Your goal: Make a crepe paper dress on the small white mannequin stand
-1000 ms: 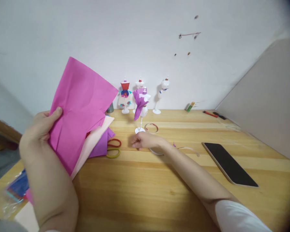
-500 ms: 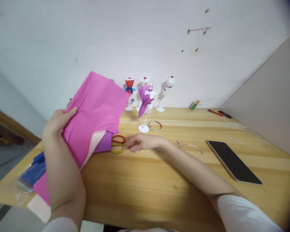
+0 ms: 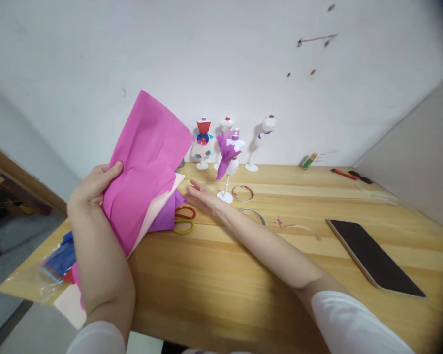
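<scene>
My left hand (image 3: 98,184) is closed on a bright pink sheet (image 3: 143,157) that looks like crepe paper or cloth, thumb on the front and the other fingers hidden behind. The sheet is held up, slanting, over the left of the table. A pale pink sheet (image 3: 153,211) shows beneath it, and a folded purple piece (image 3: 163,220) lies lower down. From under the purple piece stick out the red and yellow handles of scissors (image 3: 184,232). My right hand (image 3: 201,196) reaches just beyond the scissors, fingers stretched out beside the purple piece and holding nothing visible.
Small white dress-form stands, one with a purple piece (image 3: 227,155) and one in red and blue (image 3: 204,130), line the wall. Rings (image 3: 243,187), a phone (image 3: 376,255), a green tube (image 3: 309,161) and a plastic bag (image 3: 44,280) lie on the wooden table (image 3: 221,295).
My right hand has moved forward and slightly left, its curled fingers now extended. The pink sheet tilts more upright in my left hand. The view has shifted slightly left.
</scene>
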Available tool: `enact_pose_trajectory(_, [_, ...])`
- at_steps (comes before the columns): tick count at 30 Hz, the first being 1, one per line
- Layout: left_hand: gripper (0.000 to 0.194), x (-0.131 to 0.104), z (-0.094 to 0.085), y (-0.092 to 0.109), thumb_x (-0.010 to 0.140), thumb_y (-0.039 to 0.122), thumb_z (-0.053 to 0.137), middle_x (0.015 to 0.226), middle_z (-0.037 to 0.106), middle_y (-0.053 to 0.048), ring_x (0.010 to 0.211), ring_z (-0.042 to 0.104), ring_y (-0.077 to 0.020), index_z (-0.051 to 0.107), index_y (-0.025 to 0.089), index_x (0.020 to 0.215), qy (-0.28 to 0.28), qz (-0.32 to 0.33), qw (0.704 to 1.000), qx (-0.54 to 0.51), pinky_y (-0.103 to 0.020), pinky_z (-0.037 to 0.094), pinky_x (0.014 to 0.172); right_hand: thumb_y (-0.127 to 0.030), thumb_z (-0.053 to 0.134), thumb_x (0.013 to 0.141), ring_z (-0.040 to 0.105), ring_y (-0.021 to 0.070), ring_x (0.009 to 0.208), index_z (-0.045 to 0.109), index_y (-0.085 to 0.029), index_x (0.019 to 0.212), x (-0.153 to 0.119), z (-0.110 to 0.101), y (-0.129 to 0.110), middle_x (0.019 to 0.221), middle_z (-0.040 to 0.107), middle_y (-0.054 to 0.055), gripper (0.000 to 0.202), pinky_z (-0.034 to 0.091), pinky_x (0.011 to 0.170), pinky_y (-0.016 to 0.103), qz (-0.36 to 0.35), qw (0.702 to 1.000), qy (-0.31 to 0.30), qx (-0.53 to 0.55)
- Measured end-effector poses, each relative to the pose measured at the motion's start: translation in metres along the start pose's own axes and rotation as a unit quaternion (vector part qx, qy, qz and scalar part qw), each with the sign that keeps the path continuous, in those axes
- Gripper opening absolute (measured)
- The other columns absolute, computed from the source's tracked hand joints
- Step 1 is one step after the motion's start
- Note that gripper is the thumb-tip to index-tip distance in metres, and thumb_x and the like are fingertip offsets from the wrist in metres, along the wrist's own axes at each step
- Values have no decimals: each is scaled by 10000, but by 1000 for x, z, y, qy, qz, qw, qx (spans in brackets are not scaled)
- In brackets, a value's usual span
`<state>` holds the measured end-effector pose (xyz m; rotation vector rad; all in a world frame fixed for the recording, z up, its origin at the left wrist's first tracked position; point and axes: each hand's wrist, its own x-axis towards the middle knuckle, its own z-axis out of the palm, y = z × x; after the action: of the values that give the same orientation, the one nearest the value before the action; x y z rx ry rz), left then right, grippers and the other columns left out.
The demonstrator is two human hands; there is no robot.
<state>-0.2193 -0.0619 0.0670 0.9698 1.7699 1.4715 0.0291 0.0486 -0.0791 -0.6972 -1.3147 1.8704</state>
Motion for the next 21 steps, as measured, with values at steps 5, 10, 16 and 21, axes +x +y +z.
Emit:
enact_pose_trajectory(5, [326,5,-3,-4,703,436,814,554,666,-21,566,685,-200,709,139,790,-18,3,1000,-18,-272,570,539,-314,814,801,682,124,779,527,-299,1304,22,10,-3,921,702,-26,579,556,665,219,2,987,34,157])
enact_pose_trajectory(10, [467,14,-9,-8,575,496,900,602,713,-43,531,667,-172,705,134,798,-28,-30,999,16,-256,573,521,-246,847,718,679,132,693,653,-213,971,18,4,-2,821,745,-15,321,574,684,256,-34,984,25,170])
enact_pose_trajectory(16, [536,19,-17,-7,621,580,848,670,737,-45,552,672,-196,723,142,906,4,-61,983,172,-273,538,478,-288,869,656,633,124,622,668,-172,803,9,1,1,644,694,-21,274,544,677,254,-41,991,55,118])
enact_pose_trajectory(21, [534,23,-26,-9,733,644,727,706,734,-66,586,675,-213,736,153,942,16,-48,951,306,-270,500,470,-306,836,658,466,69,509,626,-159,669,2,10,-7,553,592,-59,257,365,512,203,-55,995,73,49])
